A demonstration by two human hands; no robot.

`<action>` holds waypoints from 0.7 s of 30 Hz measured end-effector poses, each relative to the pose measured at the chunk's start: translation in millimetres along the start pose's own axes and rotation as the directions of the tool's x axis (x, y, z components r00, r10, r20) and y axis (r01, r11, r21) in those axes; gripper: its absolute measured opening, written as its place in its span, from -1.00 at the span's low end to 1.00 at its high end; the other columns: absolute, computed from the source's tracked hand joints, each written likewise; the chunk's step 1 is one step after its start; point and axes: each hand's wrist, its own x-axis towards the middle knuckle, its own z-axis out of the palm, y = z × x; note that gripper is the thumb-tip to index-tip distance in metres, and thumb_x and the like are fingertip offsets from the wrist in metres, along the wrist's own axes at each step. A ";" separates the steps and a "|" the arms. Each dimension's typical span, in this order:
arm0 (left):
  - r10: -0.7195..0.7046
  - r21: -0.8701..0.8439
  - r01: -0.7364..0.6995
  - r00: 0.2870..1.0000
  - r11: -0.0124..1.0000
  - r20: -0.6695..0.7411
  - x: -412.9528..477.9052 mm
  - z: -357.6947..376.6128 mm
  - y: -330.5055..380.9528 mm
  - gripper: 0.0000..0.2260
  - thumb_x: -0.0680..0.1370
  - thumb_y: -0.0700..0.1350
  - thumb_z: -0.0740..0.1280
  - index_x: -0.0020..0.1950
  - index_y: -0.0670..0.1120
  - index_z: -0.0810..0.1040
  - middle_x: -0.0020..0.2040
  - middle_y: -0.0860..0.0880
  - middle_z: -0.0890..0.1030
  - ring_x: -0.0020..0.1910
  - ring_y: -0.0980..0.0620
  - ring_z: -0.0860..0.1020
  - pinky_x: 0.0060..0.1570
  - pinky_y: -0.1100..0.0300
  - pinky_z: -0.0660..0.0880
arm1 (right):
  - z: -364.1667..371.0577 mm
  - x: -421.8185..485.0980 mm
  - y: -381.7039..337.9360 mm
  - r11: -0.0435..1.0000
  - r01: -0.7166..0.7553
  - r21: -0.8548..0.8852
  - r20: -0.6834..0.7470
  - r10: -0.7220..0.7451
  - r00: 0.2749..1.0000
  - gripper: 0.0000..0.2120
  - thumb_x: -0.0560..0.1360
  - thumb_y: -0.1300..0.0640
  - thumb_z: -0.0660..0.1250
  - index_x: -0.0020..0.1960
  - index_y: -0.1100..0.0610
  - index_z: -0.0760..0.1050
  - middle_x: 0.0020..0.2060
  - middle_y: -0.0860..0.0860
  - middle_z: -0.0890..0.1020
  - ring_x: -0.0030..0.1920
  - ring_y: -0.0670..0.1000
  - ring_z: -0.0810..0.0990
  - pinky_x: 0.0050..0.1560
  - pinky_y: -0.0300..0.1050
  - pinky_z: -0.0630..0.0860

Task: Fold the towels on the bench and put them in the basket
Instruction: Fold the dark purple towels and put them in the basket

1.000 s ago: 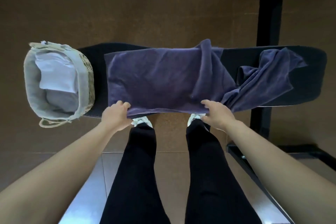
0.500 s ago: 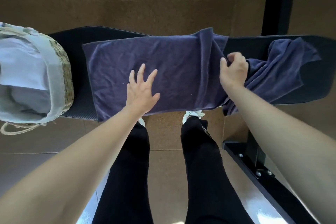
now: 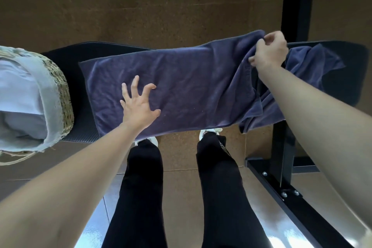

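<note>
Left hand (image 3: 138, 104): fingers spread wide apart, palm pressed flat on the near-left part of the purple towel (image 3: 181, 86), holding nothing; the forearm reaches in straight from the lower left, wrist over the towel's near edge. Right hand (image 3: 269, 51): fingers and thumb pinched together on the towel's far right end, lifting a fold of cloth clear of the bench (image 3: 80, 94); the arm stretches forward from the lower right and crosses over the cloth. Purple towel: spread lengthwise along the black padded bench, mostly flat with light creases, its right end gathered and raised at the pinching hand, its near edge hanging slightly past the bench's front. Second purple towel (image 3: 314, 66): crumpled, lying on the right end of the bench, partly behind the right forearm and just beside the first. Basket (image 3: 60, 94): woven, with a pale cloth liner, standing on the left end of the bench close to the towel's left edge; pale folded cloth (image 3: 18, 86) lies inside it. Person's legs (image 3: 145, 177) in black trousers with white shoes stand just before the bench, on a brown floor (image 3: 141, 6).
</note>
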 end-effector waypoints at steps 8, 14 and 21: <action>-0.047 -0.052 0.045 0.998 0.998 -0.037 3.4 -1.6 6.7 -0.36 0.34 -0.06 0.57 0.25 0.20 0.27 0.66 0.12 -0.20 0.65 -0.28 -0.27 0.51 -0.45 0.11 | -16.7 -57.4 83.1 0.981 0.013 -0.195 0.257 0.038 0.966 -0.54 0.34 0.02 0.43 0.20 0.07 0.44 0.11 0.07 0.60 0.08 0.09 0.61 0.18 0.06 0.57; -0.057 -0.003 0.057 0.998 0.998 -0.007 19.1 -15.9 3.4 -0.39 0.28 -0.02 0.63 0.10 0.14 0.26 0.65 0.12 -0.35 0.62 -0.32 -0.37 0.51 -0.49 0.00 | -23.2 -95.6 128.2 0.879 0.017 -0.477 0.377 0.187 0.907 -0.80 0.45 0.02 0.35 0.02 0.09 0.50 0.00 0.13 0.66 0.08 0.26 0.59 0.08 0.09 0.50; -0.071 0.089 0.076 0.996 0.993 -0.060 16.2 -10.9 17.0 -0.38 0.33 -0.08 0.60 0.22 0.05 0.29 0.68 -0.03 -0.20 0.65 -0.33 -0.18 0.54 -0.38 0.10 | -38.8 -106.7 127.6 0.959 -0.085 -0.269 0.291 0.166 0.942 -0.78 0.45 0.17 0.42 0.06 0.14 0.47 -0.06 0.01 0.59 0.00 0.12 0.57 0.00 -0.04 0.45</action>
